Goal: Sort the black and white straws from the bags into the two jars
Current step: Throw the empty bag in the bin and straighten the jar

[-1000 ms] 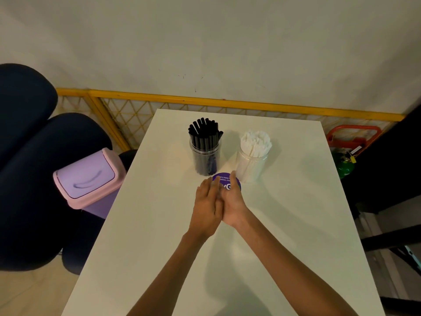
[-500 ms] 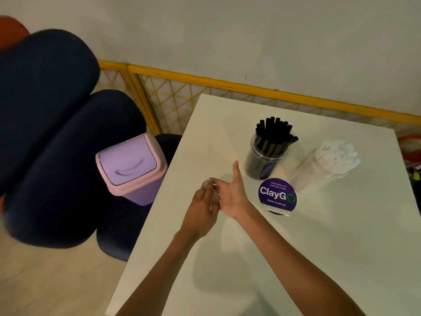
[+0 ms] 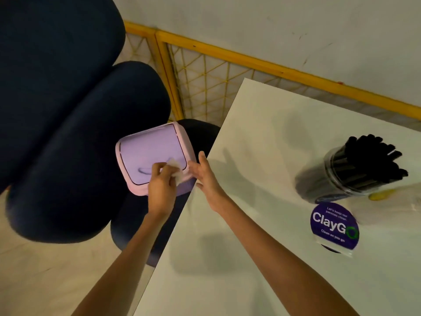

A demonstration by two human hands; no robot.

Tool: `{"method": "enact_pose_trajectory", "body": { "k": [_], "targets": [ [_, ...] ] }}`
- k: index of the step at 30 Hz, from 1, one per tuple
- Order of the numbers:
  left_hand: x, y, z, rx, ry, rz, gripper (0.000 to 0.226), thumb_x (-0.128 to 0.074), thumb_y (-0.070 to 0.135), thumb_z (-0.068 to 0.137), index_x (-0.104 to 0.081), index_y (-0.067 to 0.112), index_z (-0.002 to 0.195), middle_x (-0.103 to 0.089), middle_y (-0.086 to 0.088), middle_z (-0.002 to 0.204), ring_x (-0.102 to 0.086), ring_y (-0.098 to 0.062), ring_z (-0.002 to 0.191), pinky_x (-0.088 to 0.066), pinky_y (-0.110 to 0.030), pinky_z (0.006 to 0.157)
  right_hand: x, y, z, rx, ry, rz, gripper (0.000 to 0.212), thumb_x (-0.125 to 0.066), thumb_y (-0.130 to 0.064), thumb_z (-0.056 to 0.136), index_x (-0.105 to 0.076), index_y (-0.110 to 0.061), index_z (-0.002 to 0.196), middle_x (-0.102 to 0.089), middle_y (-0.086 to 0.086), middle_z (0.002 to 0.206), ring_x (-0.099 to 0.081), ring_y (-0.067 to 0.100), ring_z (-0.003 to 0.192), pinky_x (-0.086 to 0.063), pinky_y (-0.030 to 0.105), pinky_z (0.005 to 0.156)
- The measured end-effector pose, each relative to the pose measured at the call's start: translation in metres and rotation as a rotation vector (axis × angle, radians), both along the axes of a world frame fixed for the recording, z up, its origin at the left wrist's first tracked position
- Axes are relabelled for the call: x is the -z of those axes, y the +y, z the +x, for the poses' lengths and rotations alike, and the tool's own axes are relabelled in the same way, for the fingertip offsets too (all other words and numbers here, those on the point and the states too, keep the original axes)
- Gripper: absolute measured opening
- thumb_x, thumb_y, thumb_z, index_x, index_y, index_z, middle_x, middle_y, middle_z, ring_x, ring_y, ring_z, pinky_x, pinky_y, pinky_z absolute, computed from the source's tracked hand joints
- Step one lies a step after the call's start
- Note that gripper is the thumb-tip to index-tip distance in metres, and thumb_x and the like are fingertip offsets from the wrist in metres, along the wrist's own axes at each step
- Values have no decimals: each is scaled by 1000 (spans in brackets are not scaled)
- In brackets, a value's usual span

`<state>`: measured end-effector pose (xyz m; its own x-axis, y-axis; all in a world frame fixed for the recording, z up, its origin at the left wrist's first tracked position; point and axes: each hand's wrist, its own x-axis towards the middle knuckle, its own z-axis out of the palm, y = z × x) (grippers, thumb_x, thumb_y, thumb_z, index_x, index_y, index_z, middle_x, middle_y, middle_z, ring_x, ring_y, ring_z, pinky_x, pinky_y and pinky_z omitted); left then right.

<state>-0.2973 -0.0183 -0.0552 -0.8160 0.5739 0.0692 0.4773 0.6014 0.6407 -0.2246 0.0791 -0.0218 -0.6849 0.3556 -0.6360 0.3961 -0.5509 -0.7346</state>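
Note:
A clear jar [image 3: 355,176] packed with black straws stands at the right of the white table [image 3: 262,137]. The white-straw jar is out of the frame. My left hand [image 3: 160,187] is off the table's left edge, over a pink swing-lid bin [image 3: 150,153], pinching a small crumpled clear wrapper [image 3: 176,171] above the lid. My right hand [image 3: 205,176] hovers at the table's left edge beside it, fingers spread and holding nothing.
A round purple "ClayGo" sign [image 3: 333,225] stands on the table in front of the jar. Dark blue padded chairs [image 3: 75,137] fill the left, close to the bin. A yellow mesh railing [image 3: 227,69] runs behind the table along the wall.
Both hands moved left from the table's middle to its left edge. My left hand carried the wrapper out over the bin, and the view swung left so the white jar left the frame.

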Motion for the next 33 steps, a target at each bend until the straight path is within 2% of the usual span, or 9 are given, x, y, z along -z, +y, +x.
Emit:
{"method": "enact_pose_trajectory", "body": {
  "k": [5,8,11,16,19,22,24,29,33],
  "targets": [
    [33,1,-52,103,286,-130,18,-58,-7,78,-68,3,90,-63,-14,99,-54,-31,90,-45,-41,74,16,2,-17,38,-42,138,53,-28,-42,100,-40,-12,142,-44,7,143,-45,14,119,-38,0,69],
    [41,7,-64,149,370,-206,15,-65,-7,70,-64,5,79,-65,-10,82,-45,-29,79,-39,-37,60,28,4,-18,100,-32,185,50,-33,-37,100,-45,-7,138,-51,9,135,-48,7,101,-38,-6,56],
    [50,15,-66,179,201,-269,13,-65,-10,71,-61,1,77,-63,-15,83,-54,-34,71,-39,-34,46,35,6,-15,122,-23,208,47,-34,-35,100,-48,-7,134,-55,1,118,-54,0,82,-38,-5,55],
    [65,25,-58,160,-177,-397,29,-43,15,94,-65,14,113,-65,-6,115,-58,-35,103,-46,-43,88,33,10,-7,126,-29,182,48,-26,-37,101,-44,-13,137,-51,0,120,-49,2,91,-35,-8,54],
    [57,24,-47,95,-140,-373,28,-41,14,92,-67,14,104,-67,-4,105,-58,-30,96,-38,-47,98,30,10,-2,126,-69,179,50,-22,-42,100,-44,-17,138,-49,5,138,-45,4,102,-36,-5,63],
    [45,24,-36,47,-18,-251,23,-47,12,89,-67,14,100,-70,-6,95,-61,-28,87,-42,-51,94,21,8,5,163,-78,163,51,-22,-44,100,-42,-18,140,-47,4,142,-48,7,114,-31,12,88],
    [32,26,-23,36,10,-173,23,-49,9,88,-66,11,104,-69,-9,95,-62,-30,87,-45,-52,90,14,6,13,203,-70,133,52,-23,-45,100,-42,-17,140,-46,4,143,-45,15,127,-28,18,91],
    [-5,34,34,157,-94,51,24,-51,2,89,-62,6,111,-68,-9,101,-62,-24,93,-48,-34,87,-1,-2,56,290,-75,126,50,-26,-41,101,-54,-11,129,-56,9,132,-52,17,116,-34,19,91],
    [-19,46,93,326,-203,119,25,-52,1,89,-61,10,110,-67,-2,82,-64,-14,77,-54,-31,75,-6,-4,121,424,-81,144,46,-30,-35,102,-59,-6,121,-63,14,122,-58,12,95,-40,10,72]
  ]
}}
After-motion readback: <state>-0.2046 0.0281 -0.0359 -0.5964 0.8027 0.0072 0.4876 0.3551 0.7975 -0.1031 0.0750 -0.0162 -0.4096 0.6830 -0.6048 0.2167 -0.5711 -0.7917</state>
